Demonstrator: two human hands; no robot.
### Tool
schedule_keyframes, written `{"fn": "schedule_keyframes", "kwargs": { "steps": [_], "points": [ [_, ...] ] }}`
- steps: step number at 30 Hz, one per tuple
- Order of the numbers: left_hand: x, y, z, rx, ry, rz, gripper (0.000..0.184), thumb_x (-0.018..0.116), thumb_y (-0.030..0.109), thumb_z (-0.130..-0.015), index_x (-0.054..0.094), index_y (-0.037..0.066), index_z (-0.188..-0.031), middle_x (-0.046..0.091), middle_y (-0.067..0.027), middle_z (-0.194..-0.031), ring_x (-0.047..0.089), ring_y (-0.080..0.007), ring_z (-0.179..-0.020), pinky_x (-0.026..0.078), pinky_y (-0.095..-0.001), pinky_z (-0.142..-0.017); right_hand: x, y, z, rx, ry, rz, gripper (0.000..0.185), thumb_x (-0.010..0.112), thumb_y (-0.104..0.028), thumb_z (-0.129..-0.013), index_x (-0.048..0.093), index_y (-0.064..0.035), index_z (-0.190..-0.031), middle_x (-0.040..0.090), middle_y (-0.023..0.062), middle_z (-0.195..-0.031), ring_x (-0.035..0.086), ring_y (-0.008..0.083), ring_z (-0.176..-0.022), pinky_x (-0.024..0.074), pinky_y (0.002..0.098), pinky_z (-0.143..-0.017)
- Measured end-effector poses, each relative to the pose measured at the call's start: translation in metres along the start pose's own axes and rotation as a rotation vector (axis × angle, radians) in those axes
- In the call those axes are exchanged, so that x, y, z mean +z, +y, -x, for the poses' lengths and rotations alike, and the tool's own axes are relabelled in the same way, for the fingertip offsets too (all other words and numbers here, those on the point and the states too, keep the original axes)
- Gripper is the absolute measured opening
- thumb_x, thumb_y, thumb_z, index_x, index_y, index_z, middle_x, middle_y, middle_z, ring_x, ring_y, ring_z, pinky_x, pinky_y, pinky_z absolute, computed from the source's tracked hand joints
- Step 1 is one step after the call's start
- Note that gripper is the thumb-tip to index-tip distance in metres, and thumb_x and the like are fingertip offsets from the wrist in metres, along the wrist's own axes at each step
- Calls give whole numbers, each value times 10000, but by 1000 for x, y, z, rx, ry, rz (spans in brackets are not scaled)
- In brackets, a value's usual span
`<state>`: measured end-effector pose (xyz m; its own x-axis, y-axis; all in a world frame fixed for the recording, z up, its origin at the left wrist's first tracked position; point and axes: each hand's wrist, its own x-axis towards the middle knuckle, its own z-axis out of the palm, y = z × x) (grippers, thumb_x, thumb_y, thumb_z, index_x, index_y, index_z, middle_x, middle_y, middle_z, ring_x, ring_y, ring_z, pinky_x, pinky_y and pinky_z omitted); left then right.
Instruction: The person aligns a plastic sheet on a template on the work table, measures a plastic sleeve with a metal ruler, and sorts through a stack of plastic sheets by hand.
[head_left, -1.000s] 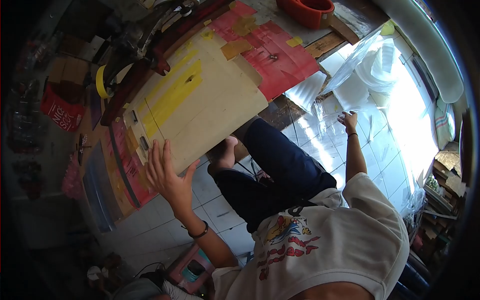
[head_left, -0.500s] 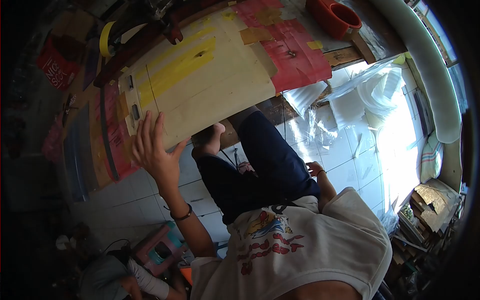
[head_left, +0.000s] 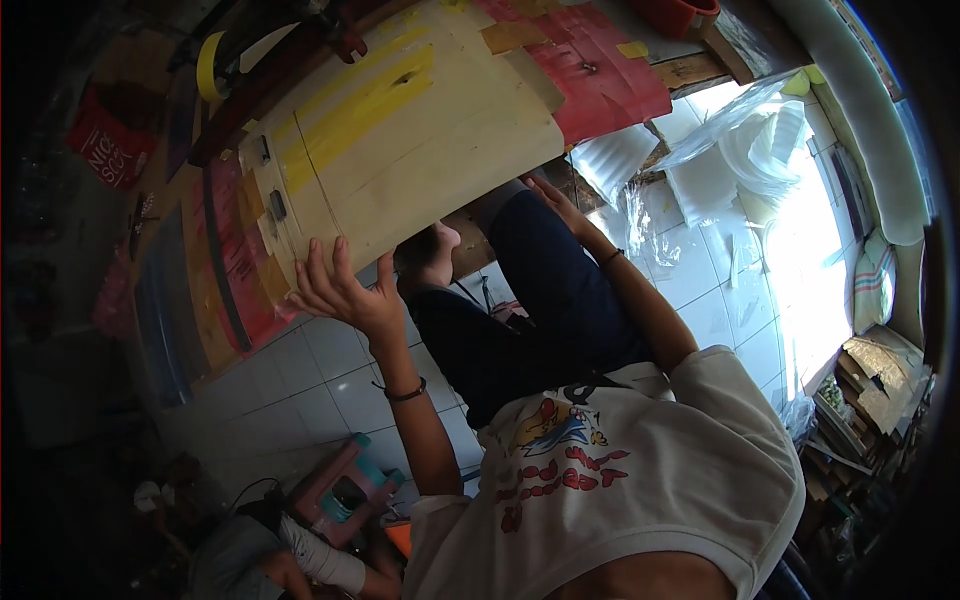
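Note:
My left hand [head_left: 345, 295] rests at the near edge of a cream-coloured board [head_left: 450, 120], fingers spread and fingertips touching its surface. The board has yellow tape strips [head_left: 370, 105], a thin dark line across it and two small dark metal pieces [head_left: 277, 206] near its left end. My right hand [head_left: 557, 205] is by my right knee, just under the board's near edge, with its fingers stretched out and seemingly nothing in them. Part of its fingertips is hard to make out in the shade.
Red sheeting [head_left: 610, 80] lies at the board's right end, and a red container [head_left: 680, 15] stands beyond it. A dark red bar [head_left: 250, 110] crosses the far left. Plastic wrap [head_left: 765, 140] lies on the tiles. Another person [head_left: 245, 560] sits at lower left.
My right hand has come up from beside my hip to my knee near the board's edge. My left hand has slid slightly right along the edge, and the view has shifted.

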<state>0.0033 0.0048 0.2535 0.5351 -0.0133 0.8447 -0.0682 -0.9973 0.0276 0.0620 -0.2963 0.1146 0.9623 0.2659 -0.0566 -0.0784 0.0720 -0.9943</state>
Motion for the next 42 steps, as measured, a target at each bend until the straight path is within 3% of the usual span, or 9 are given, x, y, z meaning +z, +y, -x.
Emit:
{"fn": "schedule_keyframes", "kwargs": {
  "steps": [2, 5, 17, 23, 26, 28, 30, 36, 42],
  "points": [
    [3, -2, 5, 6, -1, 19, 604, 691, 540, -826, 524, 210, -1304, 475, -48, -1396, 363, -342, -1338, 135, -618, -1124, 9, 0, -26, -13, 13, -10, 510, 403, -378, -1044, 429, -25, -1411, 508, 161, -1389, 445, 232, -1316, 325, 353, -1114],
    [11, -6, 9, 10, 37, 11, 551, 670, 527, -854, 519, 218, -1283, 470, -50, -1389, 345, -345, -1342, 121, -623, -1129, 3, 15, -57, -251, -100, 495, 465, 445, -310, -1026, 454, -22, -1391, 504, 179, -1392, 449, 267, -1312, 349, 358, -1093],
    [41, -17, 12, 101, 258, -42, 436, 654, 473, -886, 475, 247, -1214, 488, -51, -1307, 370, -319, -1275, 109, -588, -1124, 19, 63, -112, -224, -165, 617, 485, 493, -274, -993, 449, 3, -1390, 499, 178, -1402, 460, 277, -1298, 365, 366, -1077],
    [-33, -1, -8, -52, -154, 189, 471, 685, 411, -867, 575, 238, -1291, 520, -52, -1359, 435, -270, -1303, 165, -513, -1144, -19, 92, -82, -240, -236, 663, 498, 517, -256, -977, 447, 15, -1389, 496, 177, -1407, 466, 282, -1292, 372, 371, -1068],
    [-80, -34, -28, -80, -262, 210, 421, 654, 343, -890, 616, 151, -1263, 545, -89, -1340, 450, -288, -1308, 205, -517, -1136, -2, -43, -17, 310, -192, 384, 574, 524, -358, -996, 443, 64, -1375, 524, 212, -1370, 499, 301, -1268, 387, 368, -1063],
    [-98, -59, -55, -178, -241, 111, 382, 608, 271, -911, 627, 89, -1247, 546, -129, -1346, 459, -314, -1304, 219, -509, -1139, 25, -89, 26, -2, -266, 471, 786, 575, -446, -955, 276, 68, -1469, 319, 236, -1523, 266, 316, -1435, 224, 393, -1162],
    [-95, -81, -68, -252, -307, -2, 439, 558, 293, -946, 578, 35, -1300, 493, -157, -1411, 419, -328, -1343, 203, -495, -1157, 45, -95, 57, -220, -171, 822, 958, 731, -371, -851, 162, 38, -1504, 248, 314, -1515, 212, 444, -1435, 226, 444, -1162],
    [-107, -106, -99, -499, -860, 32, 663, 451, 444, -986, 386, -43, -1431, 345, -209, -1518, 301, -326, -1425, 175, -464, -1185, 58, -98, 59, -219, -55, 767, 907, 761, -274, -823, 217, 28, -1483, 311, 335, -1460, 322, 490, -1352, 338, 473, -1094],
    [-51, -154, -101, -283, -710, 45, 650, 389, 445, -1007, 323, 3, -1479, 277, -169, -1562, 246, -311, -1450, 159, -452, -1193, 56, -95, 52, -220, -90, 732, 885, 745, -283, -826, 237, 68, -1459, 334, 335, -1455, 324, 479, -1355, 300, 472, -1114]
  ]
}}
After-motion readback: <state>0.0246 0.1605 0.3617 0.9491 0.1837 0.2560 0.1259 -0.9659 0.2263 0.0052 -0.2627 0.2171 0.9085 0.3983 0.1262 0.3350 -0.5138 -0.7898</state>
